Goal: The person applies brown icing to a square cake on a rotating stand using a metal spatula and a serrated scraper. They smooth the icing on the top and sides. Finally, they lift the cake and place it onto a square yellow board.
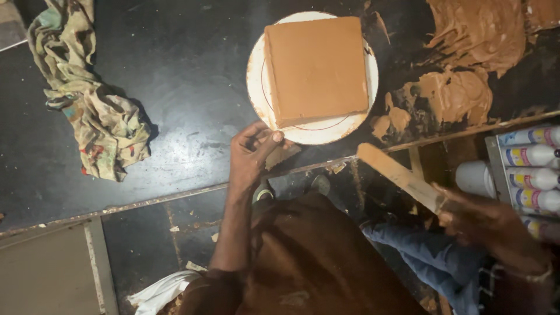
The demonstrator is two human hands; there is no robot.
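The left hand (252,153) rests at the near rim of the round white plate (256,81), fingers curled and thumb pressed against the plate edge. The plate sits on the dark worktable (175,93) and carries a square brown slab (318,67) with a smooth top, just beyond the fingertips. The right hand (487,224) is closed around one end of a flat wooden paddle (396,174), which angles up and left toward the plate without touching it. Brown paste (466,64) is smeared on the table right of the plate. A crumpled cloth (87,93) lies well to the left; bottles (534,175) stand at far right.
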